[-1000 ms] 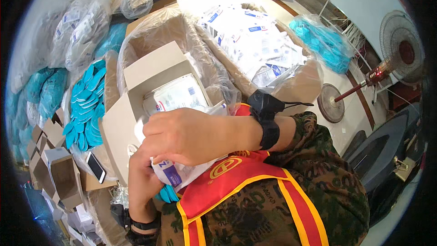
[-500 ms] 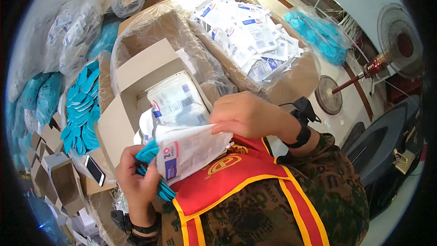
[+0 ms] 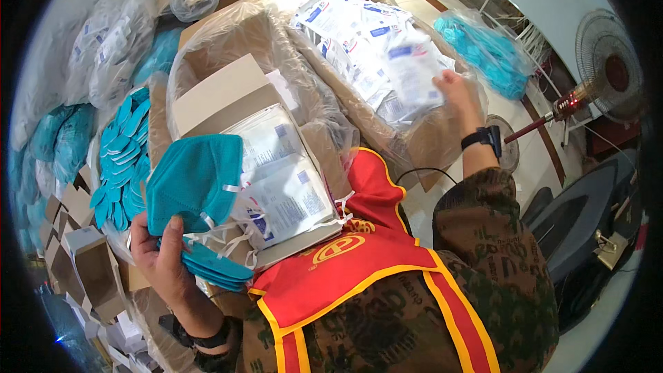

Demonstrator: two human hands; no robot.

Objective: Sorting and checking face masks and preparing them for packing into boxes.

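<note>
My left hand [image 3: 164, 249] grips several teal face masks [image 3: 193, 176] with white ear loops; one is fanned up above the others. Just right of them, an open cardboard box [image 3: 221, 100] holds stacked white printed packets [image 3: 286, 193]. My right hand [image 3: 459, 93] reaches out to the far right, pinching the edge of a white printed packet [image 3: 412, 72], blurred by motion. That packet is over a large plastic-lined carton [image 3: 442, 145] heaped with similar packets [image 3: 345, 24].
A second lined carton [image 3: 238, 34] stands behind the small box. Loose teal masks [image 3: 124, 159] pile at the left, near empty small boxes [image 3: 93, 269]. Bagged teal masks [image 3: 483, 48] lie on the floor by a standing fan [image 3: 608, 65]. A dark chair [image 3: 587, 235] is at right.
My right hand has moved from beside the left hand out to the large carton, with a packet. The masks in my left hand, partly behind a packet before, now show openly.
</note>
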